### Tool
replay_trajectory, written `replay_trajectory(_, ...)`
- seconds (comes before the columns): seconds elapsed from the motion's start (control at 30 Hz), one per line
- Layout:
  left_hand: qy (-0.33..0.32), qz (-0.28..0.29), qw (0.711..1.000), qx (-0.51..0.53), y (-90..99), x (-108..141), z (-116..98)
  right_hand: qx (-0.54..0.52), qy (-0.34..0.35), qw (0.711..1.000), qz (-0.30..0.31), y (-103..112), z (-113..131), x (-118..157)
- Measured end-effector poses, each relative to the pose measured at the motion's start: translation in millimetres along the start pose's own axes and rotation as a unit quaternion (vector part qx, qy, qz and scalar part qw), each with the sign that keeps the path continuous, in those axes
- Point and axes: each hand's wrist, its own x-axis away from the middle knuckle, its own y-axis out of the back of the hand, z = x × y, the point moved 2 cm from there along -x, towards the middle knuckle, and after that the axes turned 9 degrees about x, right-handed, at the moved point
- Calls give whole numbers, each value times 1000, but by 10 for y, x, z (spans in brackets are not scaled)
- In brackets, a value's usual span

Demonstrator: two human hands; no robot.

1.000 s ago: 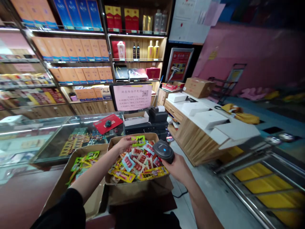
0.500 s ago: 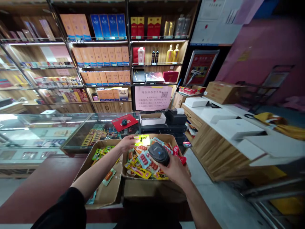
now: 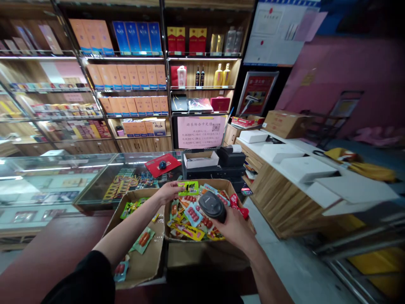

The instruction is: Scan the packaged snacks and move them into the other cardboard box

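Note:
My left hand point(image 3: 169, 192) pinches the end of a yellow-green snack packet point(image 3: 189, 188) over the back of the right cardboard box point(image 3: 205, 251). That box is full of small snack packets point(image 3: 193, 214). Over them my right hand point(image 3: 232, 223) grips a dark handheld scanner point(image 3: 212, 206), its head pointing toward the packet. The left cardboard box point(image 3: 152, 261) holds fewer packets, among them a sausage packet point(image 3: 144, 240) and some green ones partly behind my left forearm.
Beyond the boxes are a glass counter point(image 3: 91, 181), a red sheet with a mouse point(image 3: 162, 164), a white tray point(image 3: 201, 159) and a black printer point(image 3: 232, 156). A white-topped cabinet point(image 3: 268, 194) stands right. Stocked shelves line the back.
The bright light on the packet in my left hand is gone. The view has shifted slightly, and more of the left box's packets show. Both hands keep their holds.

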Motion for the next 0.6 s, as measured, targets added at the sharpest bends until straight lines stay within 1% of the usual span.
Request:
replay_trajectory(0.07,-2,-29,1000,-9,246,153,-12,17,-2,1000,2,-39,-36,-4)
replay_trajectory(0.13,-18,-60,998,-21,573,388,-56,26,-8,1000,10,-68,-104,-7)
replay_trajectory(0.2,-39,-116,991,-50,935,678,-134,34,-24,999,15,-70,-200,-4)
replay_trajectory(0.27,-55,-174,979,-95,1251,952,-233,45,-40,998,10,-44,-307,4)
replay_trajectory(0.33,-67,-212,964,-143,1447,1128,-325,58,-56,997,1,-1,-403,15)
replay_trajectory(0.37,-74,-224,959,-159,1485,1163,-355,61,-63,996,0,21,-442,22)
replay_trajectory(0.4,-80,-228,954,-176,1479,1160,-368,63,-72,995,1,42,-473,29)
replay_trajectory(0.43,-84,-222,953,-191,1430,1121,-361,63,-81,995,3,62,-498,36)
replay_trajectory(0.47,-91,-208,953,-203,1341,1052,-333,62,-91,994,6,81,-517,45)
replay_trajectory(0.5,-92,-177,956,-213,1217,956,-284,59,-98,993,9,100,-531,55)
replay_trajectory(0.57,-91,-122,962,-227,910,720,-146,49,-105,993,10,137,-548,80)
replay_trajectory(0.6,-88,-85,964,-236,738,591,-66,44,-105,993,8,155,-554,94)
